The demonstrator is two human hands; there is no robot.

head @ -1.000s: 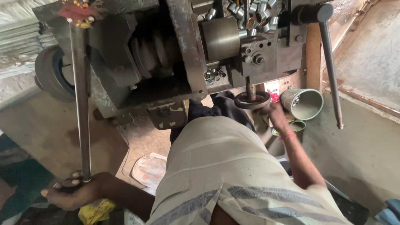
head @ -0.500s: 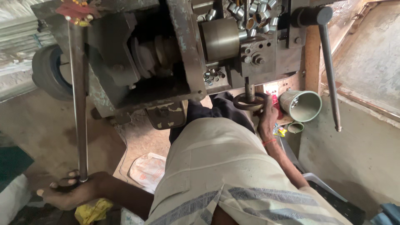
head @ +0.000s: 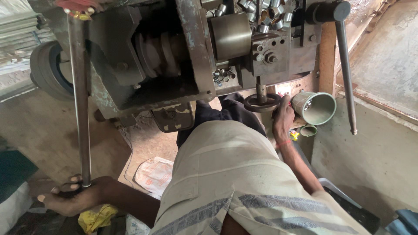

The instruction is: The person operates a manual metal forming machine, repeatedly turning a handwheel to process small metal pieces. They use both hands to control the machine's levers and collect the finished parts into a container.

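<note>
Filling upper half of frame: grey metal machine (head: 183,65), steel drum (head: 230,35) at top centre, heap of small metal rings (head: 265,15) beside it.
Running down left side of frame: long steel lever (head: 80,100), lower end sitting in left hand (head: 74,198), fingers closing around it, lower left.
Hanging at right of centre under machine: small round handwheel (head: 261,102); right hand (head: 283,119) resting against its right edge, fingers curled, grip unclear.
Lying just right of that hand: green cup (head: 315,109).
</note>
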